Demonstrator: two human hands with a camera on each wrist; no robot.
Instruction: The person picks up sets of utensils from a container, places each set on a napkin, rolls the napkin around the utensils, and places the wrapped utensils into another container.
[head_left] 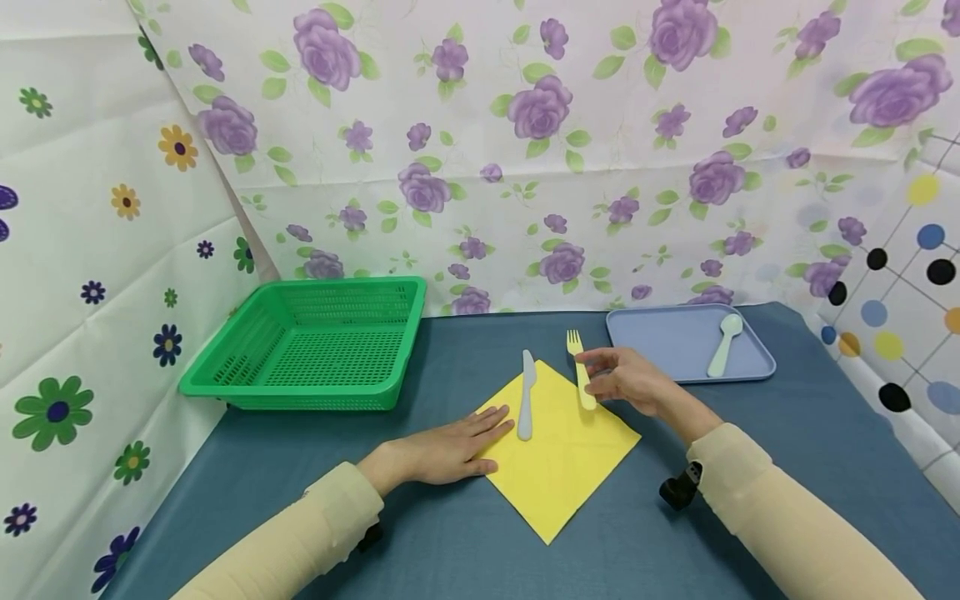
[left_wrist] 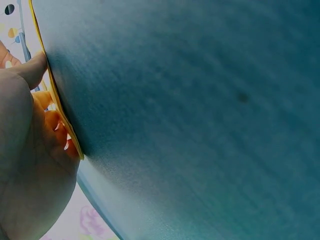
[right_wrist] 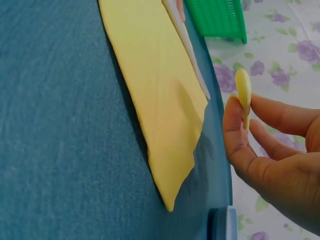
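Note:
My right hand (head_left: 626, 379) pinches a yellow fork (head_left: 582, 379) between thumb and fingers, its tines pointing away from me. In the right wrist view the fork (right_wrist: 243, 90) appears raised off the yellow napkin (right_wrist: 155, 90). That napkin (head_left: 558, 467) lies on the table as a diamond. A pale grey knife (head_left: 526, 400) rests on its left part, blade pointing away. With fingers spread straight, my left hand (head_left: 457, 446) presses on the napkin's left corner, just beside the knife.
At the back left stands a green basket (head_left: 300, 402) with perforated sides. A blue-grey tray (head_left: 652, 333) at the back right bears a pale green spoon (head_left: 724, 346). Flowered cloth (head_left: 487, 208) hangs behind the blue table (head_left: 420, 542).

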